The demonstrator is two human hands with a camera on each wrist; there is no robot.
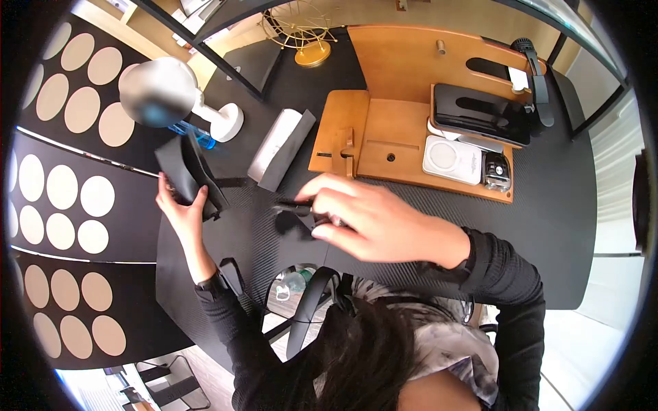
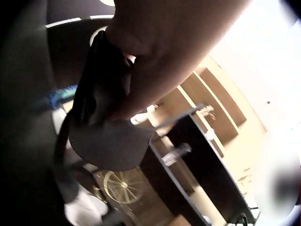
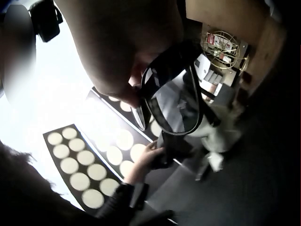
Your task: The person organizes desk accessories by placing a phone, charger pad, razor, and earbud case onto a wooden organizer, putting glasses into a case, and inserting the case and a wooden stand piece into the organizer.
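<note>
Person seated at a black tabletop (image 1: 562, 205), seen from above. Left hand (image 1: 179, 209) raised at the left edge of the tabletop, fingers curled round a black soft case (image 1: 188, 175), its grip clamped on it; the left wrist view shows the case (image 2: 106, 122) pinched between thumb and fingers, flap hanging down. Right hand (image 1: 373, 219) over the middle of the tabletop, fingers closed on a pair of dark sunglasses (image 1: 295, 207), grip clamped on the frame; the right wrist view shows the sunglasses (image 3: 174, 99) held just under the fingers, one lens facing the camera. Glasses held above the tabletop, well apart from the case, to its right. Between the hands and further back, a grey-and-white box (image 1: 279, 147) lies open. Beyond the right hand, a wooden organiser tray (image 1: 384, 151) carrying a black phone (image 1: 480, 113) and a white charging pad (image 1: 451, 159). White lamp (image 1: 171, 96) behind the left hand; gold wire ornament (image 1: 305, 34) at the far edge.
</note>
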